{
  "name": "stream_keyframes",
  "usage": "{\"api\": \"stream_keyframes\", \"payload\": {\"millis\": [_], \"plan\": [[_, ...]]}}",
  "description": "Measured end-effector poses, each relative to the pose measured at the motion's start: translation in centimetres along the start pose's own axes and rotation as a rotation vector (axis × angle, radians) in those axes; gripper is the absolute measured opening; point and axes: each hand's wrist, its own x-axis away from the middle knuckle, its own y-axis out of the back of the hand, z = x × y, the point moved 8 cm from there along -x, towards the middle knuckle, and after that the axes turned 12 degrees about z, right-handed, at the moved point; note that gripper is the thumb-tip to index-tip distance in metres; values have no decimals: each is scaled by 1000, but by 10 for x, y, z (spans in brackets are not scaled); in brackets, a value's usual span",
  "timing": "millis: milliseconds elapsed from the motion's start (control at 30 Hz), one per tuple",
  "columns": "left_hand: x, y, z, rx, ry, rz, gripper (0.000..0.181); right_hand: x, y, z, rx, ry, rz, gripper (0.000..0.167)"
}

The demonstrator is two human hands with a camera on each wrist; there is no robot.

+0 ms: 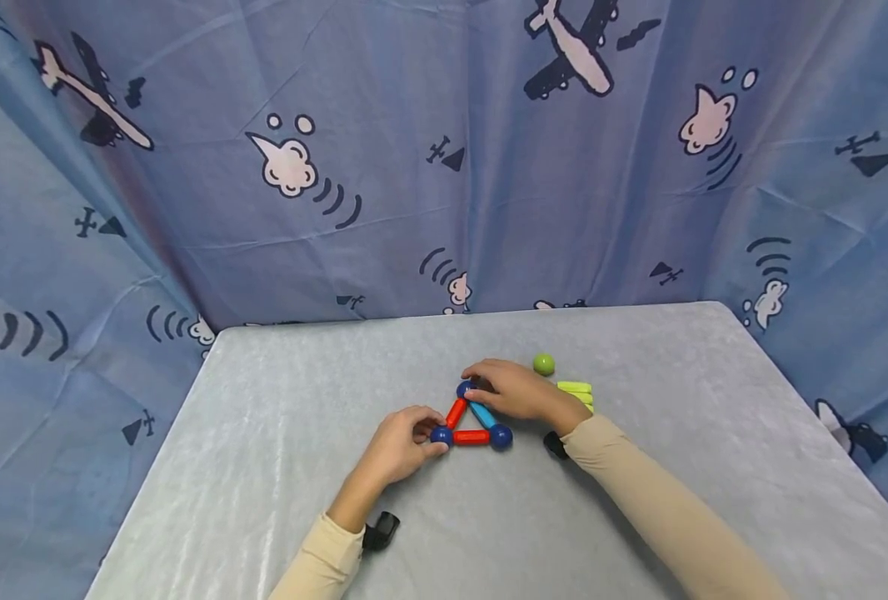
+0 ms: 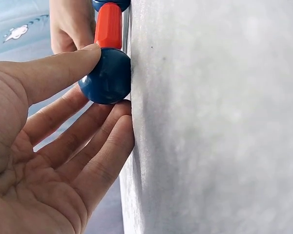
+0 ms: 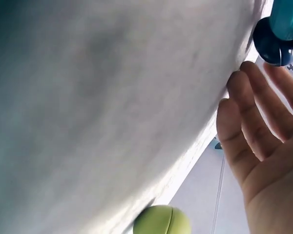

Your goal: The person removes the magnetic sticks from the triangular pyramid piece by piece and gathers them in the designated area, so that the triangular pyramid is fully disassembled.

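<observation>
A flat triangle of rods and balls lies on the table. Two red rods (image 1: 471,437) and one light blue rod (image 1: 481,414) join three dark blue balls. My left hand (image 1: 397,446) holds the left corner ball (image 2: 106,77) between thumb and fingers, the thumb near its joint with a red rod. At the far corner, my right hand (image 1: 515,390) pinches another ball (image 1: 465,389), partly covered by the fingers. The third ball (image 1: 501,437), at the near right corner, is touched by neither hand. In the right wrist view, the other fingers (image 3: 249,117) reach along the tabletop.
Beyond the right hand sits a green ball (image 1: 544,363). Several yellow-green rods (image 1: 575,387) lie beside the right wrist, partly hidden by it. A pale grey cloth covers the table (image 1: 301,400). Blue printed curtains (image 1: 384,108) hang behind and at both sides.
</observation>
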Motion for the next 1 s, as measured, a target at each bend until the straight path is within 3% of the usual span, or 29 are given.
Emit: {"api": "stream_keyframes", "payload": {"millis": [400,700,1000], "plan": [[0,1,0,-10,2,0,27,-7,-2,4,-21,4,4,39],[1,0,0,3,4,1,28,-4,1,12,96,-4,-43,40],[0,0,0,-4,-2,-5,29,-3,2,5,77,-49,-60,41]]}}
